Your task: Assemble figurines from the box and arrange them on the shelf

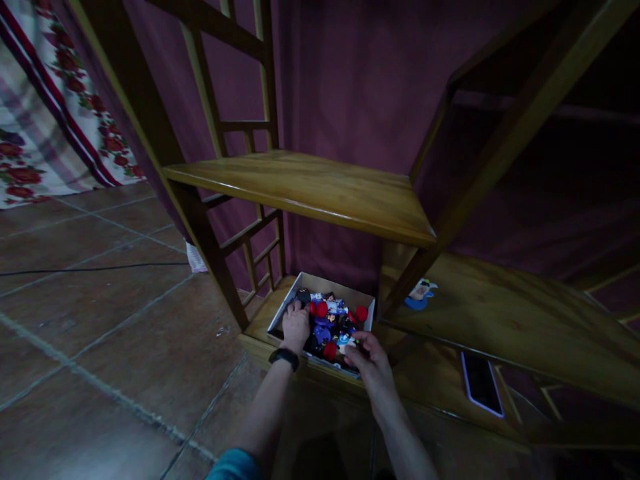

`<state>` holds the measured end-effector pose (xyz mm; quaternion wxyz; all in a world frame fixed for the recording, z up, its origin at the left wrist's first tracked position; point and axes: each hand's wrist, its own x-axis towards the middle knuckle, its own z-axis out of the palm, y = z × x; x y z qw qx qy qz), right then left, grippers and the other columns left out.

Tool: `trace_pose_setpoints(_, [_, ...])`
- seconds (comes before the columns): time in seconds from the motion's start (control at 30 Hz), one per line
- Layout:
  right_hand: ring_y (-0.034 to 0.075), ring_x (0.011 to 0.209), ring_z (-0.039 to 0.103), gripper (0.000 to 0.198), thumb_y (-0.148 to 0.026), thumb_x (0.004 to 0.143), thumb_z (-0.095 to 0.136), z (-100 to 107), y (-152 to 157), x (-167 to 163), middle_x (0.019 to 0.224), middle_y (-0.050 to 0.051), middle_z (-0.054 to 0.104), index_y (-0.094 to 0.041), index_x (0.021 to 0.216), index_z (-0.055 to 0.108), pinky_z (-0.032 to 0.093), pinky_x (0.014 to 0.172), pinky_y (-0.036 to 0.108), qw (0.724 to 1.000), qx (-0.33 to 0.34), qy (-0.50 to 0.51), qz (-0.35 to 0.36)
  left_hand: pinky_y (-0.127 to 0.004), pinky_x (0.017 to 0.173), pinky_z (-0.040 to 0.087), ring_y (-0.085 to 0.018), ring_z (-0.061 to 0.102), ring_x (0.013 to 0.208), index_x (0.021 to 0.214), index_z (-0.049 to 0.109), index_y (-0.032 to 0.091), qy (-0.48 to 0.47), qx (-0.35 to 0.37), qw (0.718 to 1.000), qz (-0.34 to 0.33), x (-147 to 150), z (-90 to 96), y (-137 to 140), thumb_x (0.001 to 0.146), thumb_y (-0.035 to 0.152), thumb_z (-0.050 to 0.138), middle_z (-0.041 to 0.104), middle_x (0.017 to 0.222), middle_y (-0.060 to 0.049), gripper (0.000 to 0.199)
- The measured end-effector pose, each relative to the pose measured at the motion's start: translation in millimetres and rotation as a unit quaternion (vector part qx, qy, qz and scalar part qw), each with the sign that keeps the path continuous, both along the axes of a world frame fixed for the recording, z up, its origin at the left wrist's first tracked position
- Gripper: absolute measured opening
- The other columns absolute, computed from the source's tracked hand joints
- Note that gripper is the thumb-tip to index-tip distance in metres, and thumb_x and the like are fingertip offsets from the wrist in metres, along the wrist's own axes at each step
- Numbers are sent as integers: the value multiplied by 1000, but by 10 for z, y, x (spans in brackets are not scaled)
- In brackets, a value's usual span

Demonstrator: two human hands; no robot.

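Observation:
An open white cardboard box [361,298] sits on the lowest wooden shelf, filled with small colourful cut-out figures [327,323] in blue, black, white and red. Over the box's left side rests my left hand [296,325], a dark band on its wrist, its fingers spread on the figures with nothing visibly gripped. At the front right corner, my right hand [373,363] pinches a small blue-and-white figure [345,343] between thumb and fingers. Several round red pieces [329,351] lie among the figures. The fingertips of the left hand are partly hidden among the contents.
A wooden shelf board [310,190] spans above the box, with lattice posts on its left. On the right are a blue cut-out figure [420,295] and a phone with a light purple edge [481,383]. A black cable [95,269] crosses the tiled floor.

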<state>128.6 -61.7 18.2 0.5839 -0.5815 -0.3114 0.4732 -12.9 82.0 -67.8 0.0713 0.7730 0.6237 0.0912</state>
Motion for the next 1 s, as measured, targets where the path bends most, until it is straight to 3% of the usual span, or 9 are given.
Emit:
trace_pose_setpoints(0.13, [15,60,56,31,-35,59,69,6,15,27,68,-1,61,-20,83,57,45,56,25,1000,0,-2,-5,-33,81,38,-23,45,99,113,52,20,-7,5,1000,-3,15,68,-6,77,15,45,48,113,-11,37])
trace_pose_setpoints(0.37, [16,67,58,30,-34,59,70,61,6,34,73,-1,61,-20,82,56,48,60,27,1000,8,17,0,-36,86,38,-26,49,102,94,60,13,-14,25,999,-35,-131,359,-99,70,13,53,56,104,-14,24])
trace_pose_setpoints(0.47, [15,66,59,31,-35,58,71,77,-10,35,72,-2,60,-20,81,57,50,61,27,1000,12,26,-8,-34,86,39,-25,53,100,94,59,10,-69,10,998,5,-267,483,-141,70,15,56,57,103,-16,24])
trace_pose_setpoints(0.57, [15,68,60,32,-36,59,72,54,-21,38,76,-1,61,-20,82,58,52,63,28,998,20,56,-13,-34,82,42,-25,56,95,94,59,11,-220,-49,971,76,-341,577,-203,74,22,56,61,95,-15,23])
trace_pose_setpoints(0.63, [16,71,61,33,-36,58,73,28,-21,38,77,-1,61,-20,83,59,53,66,30,996,19,85,-16,-31,75,46,-22,60,87,93,59,12,-402,-161,894,115,-323,623,-277,78,27,54,63,88,-12,22])
trace_pose_setpoints(0.73, [17,76,62,34,-35,57,74,-5,-11,33,81,0,63,-20,84,60,54,69,32,991,17,133,-30,-28,68,49,-18,63,75,92,57,10,-641,-372,659,130,-220,661,-434,83,32,48,65,83,-13,26])
trace_pose_setpoints(0.8, [17,78,63,35,-34,57,75,-16,-3,21,87,1,64,-20,86,61,55,70,33,987,19,155,-36,-26,68,51,-17,64,75,91,58,8,-702,-451,536,124,-138,663,-544,84,30,47,66,82,-15,26])
trace_pose_setpoints(0.9, [19,79,64,37,-32,57,75,-29,10,-17,89,3,65,-19,89,61,55,72,35,985,21,170,-34,-26,70,52,-17,66,74,90,58,7,-725,-485,472,129,-50,655,-673,83,28,50,66,81,-16,24])
trace_pose_setpoints(1.0, [19,78,64,36,-32,57,76,-62,30,-65,85,3,66,-18,87,61,55,72,35,986,28,164,-29,-26,69,53,-17,66,72,90,59,7,-725,-475,481,134,-23,679,-747,83,29,50,67,79,-15,25])
